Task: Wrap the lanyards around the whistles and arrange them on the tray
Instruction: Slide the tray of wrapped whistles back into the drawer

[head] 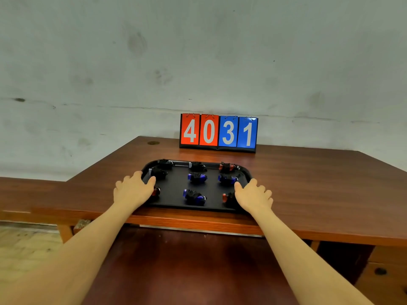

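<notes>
Tray (174, 200) long axis left-right, wrapped whistles (195, 196) sideways, hands (132, 190) on ends

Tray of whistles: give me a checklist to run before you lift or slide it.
1. All whistles sit on the tray: ok, nine bundles in three rows, none on the desk.
2. Lanyards wrapped: ok for the middle blue whistle; the near corner ones are partly hidden, cannot tell.
3. Left hand at the tray's left edge: ok.
4. Right hand at the right edge: ok.
5. Firm grip on the rim: cannot tell, fingers look spread.
6. Room behind: not ok, the scoreboard stands close.
</notes>
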